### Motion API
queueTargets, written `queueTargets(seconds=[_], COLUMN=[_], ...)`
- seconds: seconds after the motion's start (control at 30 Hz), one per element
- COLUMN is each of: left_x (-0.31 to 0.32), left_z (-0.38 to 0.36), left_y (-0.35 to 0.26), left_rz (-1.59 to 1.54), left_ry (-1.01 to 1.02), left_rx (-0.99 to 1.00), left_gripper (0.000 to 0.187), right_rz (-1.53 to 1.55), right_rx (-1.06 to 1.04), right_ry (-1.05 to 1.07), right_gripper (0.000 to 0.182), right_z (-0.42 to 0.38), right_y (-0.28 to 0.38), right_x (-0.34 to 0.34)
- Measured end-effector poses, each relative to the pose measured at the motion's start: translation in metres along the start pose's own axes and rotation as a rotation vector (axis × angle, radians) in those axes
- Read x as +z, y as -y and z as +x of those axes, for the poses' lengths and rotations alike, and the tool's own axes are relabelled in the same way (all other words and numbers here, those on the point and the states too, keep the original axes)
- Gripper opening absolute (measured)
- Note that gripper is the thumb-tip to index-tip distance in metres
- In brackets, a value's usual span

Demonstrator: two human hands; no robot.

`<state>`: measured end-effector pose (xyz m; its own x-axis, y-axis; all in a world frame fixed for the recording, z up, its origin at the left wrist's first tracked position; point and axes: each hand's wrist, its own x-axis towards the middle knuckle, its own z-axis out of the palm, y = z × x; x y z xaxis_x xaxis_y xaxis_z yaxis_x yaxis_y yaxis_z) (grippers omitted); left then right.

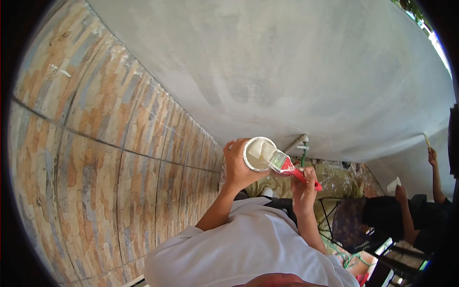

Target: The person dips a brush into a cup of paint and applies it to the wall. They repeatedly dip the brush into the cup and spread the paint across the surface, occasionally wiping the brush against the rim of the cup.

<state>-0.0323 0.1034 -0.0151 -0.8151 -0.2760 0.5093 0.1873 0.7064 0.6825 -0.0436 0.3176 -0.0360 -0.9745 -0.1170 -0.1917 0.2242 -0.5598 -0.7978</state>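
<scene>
From the cup (258, 169), a pipe (304, 139) with a tap juts at two o'clock, just beyond the brush (286, 165). At three, well apart, another person's hand (432, 157) holds a brush to the pale wall (248, 71); their other hand (400, 194) holds a white container (393, 185). A chair (348, 221) crowds four o'clock, with a hose (351, 259) beyond it. The tiled wall (110, 129) fills nine; its seam with the pale wall slants from between ten and eleven down near the cup. The pale wall spreads broadly from eleven to one. The left hand (235, 165) curls round the cup; the right hand (304, 189) closes on the brush handle, bristles over the cup's mouth.
</scene>
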Motion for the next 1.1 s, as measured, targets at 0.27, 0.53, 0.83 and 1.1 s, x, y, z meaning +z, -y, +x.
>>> queueTargets(seconds=[0.27,0.53,0.83,1.1], left_x=[-0.001,0.004,0.007,0.007], left_z=[-0.004,-0.01,-0.015,-0.017], left_y=[-0.005,-0.006,-0.007,-0.007], left_rz=[0.057,0.103,0.082,0.087], left_ry=[-0.039,-0.021,-0.01,-0.028], left_rx=[0.002,-0.029,-0.005,0.023], left_gripper=[0.078,0.081,0.082,0.079], right_rz=[0.1,-0.016,0.061,0.018], right_rx=[0.048,0.061,0.073,0.087], right_ry=[0.071,0.088,0.055,0.085], right_gripper=[0.022,0.026,0.021,0.022], right_z=[0.006,0.002,0.0,-0.002], right_y=[-0.006,0.002,0.002,0.009], right_x=[-0.012,-0.01,-0.018,-0.01])
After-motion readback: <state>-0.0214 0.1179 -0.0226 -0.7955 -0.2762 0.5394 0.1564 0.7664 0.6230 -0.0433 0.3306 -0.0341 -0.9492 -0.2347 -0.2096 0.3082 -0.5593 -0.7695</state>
